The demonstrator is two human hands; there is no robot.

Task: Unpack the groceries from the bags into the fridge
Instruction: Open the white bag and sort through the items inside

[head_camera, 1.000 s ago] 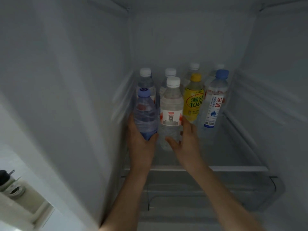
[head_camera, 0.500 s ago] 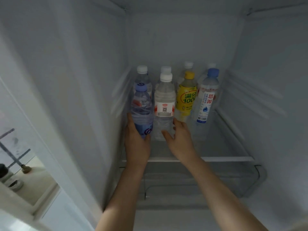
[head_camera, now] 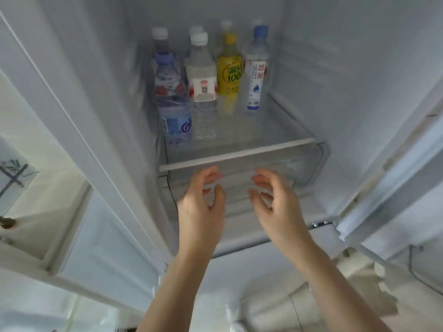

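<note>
Several bottles stand on the fridge's glass shelf (head_camera: 239,153). At the front left is a blue-capped water bottle (head_camera: 171,97), and beside it a clear bottle (head_camera: 202,87) with a white cap and red-and-white label. Behind them to the right stand a yellow drink bottle (head_camera: 229,73) and a blue-capped bottle (head_camera: 256,75) with a white label; more white-capped bottles stand in the back row. My left hand (head_camera: 201,207) and right hand (head_camera: 275,202) hover below the shelf's front edge with fingers loosely curled and nothing in them.
A clear drawer (head_camera: 309,164) sits under the shelf. The open left fridge door (head_camera: 72,164) stands at the left, the right door (head_camera: 395,188) at the right. A pale bag (head_camera: 366,283) lies on the floor at the lower right, and white plastic (head_camera: 232,317) at the bottom centre.
Both hands let go of the two front bottles and pulled back out below the shelf edge. The bottles stay standing on the shelf. My view dropped and drew back.
</note>
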